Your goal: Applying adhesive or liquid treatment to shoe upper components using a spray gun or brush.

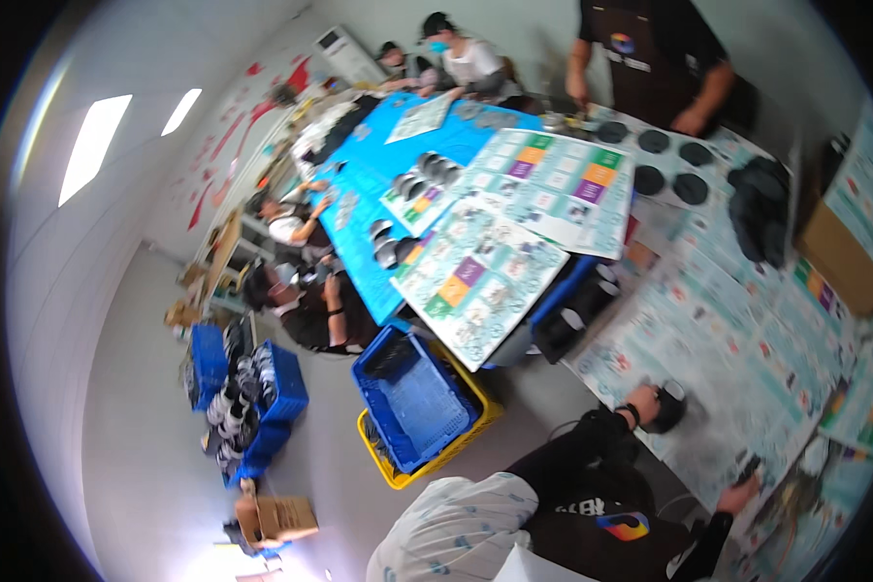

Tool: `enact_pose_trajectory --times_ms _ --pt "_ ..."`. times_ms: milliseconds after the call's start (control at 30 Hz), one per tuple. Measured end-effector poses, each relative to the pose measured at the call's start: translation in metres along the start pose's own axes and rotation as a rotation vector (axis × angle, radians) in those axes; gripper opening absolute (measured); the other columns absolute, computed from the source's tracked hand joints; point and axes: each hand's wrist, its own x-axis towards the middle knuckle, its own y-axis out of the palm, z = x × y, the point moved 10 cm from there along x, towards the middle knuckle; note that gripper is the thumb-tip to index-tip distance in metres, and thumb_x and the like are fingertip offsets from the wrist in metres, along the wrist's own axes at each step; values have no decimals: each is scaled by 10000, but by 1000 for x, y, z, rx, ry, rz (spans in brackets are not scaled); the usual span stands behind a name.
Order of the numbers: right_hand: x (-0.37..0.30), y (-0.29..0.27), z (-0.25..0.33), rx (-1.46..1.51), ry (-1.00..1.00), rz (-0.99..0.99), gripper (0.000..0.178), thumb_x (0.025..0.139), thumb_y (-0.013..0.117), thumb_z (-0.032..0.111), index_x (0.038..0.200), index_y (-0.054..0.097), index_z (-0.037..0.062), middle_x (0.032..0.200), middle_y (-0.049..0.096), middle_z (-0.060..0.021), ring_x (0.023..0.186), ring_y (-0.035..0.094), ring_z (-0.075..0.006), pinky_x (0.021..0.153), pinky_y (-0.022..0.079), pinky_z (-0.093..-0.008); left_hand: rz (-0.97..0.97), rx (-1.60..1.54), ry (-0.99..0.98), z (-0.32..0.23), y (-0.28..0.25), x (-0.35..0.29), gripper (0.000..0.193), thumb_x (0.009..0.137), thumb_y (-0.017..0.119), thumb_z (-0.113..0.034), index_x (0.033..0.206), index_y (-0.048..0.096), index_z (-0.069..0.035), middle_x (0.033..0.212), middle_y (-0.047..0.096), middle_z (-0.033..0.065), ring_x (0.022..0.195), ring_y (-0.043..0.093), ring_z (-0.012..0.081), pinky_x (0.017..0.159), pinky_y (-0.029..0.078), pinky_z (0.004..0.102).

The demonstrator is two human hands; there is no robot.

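At the near edge of the paper-covered table (689, 339), my left hand (640, 403), with a dark band at its wrist, is closed on the rim of a black, round, cup-like piece (665, 405). Lower right, my right hand (739, 497) is closed round a small dark, slim object (747, 469), whose kind is too blurred to tell. Both forearms wear black sleeves. Beneath them show a dark apron (592, 548) and white patterned fabric (451, 533). The two hands are well apart.
Several black discs (654, 142) and dark cloth (759, 209) lie farther up the table. A person (655, 58) stands behind it. More people sit round a blue-covered table (359, 252). Blue and yellow crates (475, 427) stand left of me; a cardboard box (849, 252) is at right.
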Motion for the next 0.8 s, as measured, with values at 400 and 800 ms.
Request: enact_pose_trajectory --times_ms 400,800 --pt "23 -50 179 984 444 594 272 798 521 21 1049 626 30 830 649 -40 626 539 -119 374 398 -258 -67 -38 49 -25 -13 24 238 842 602 -174 1012 661 -17 997 674 243 971 630 440 852 507 520" --pt "8 -73 196 984 452 572 333 737 480 -39 1034 609 35 806 643 -38 624 564 -122 350 422 -253 -86 -80 138 -24 -44 -6 237 859 581 -182 988 674 -7 990 679 247 976 630 432 874 512 502"
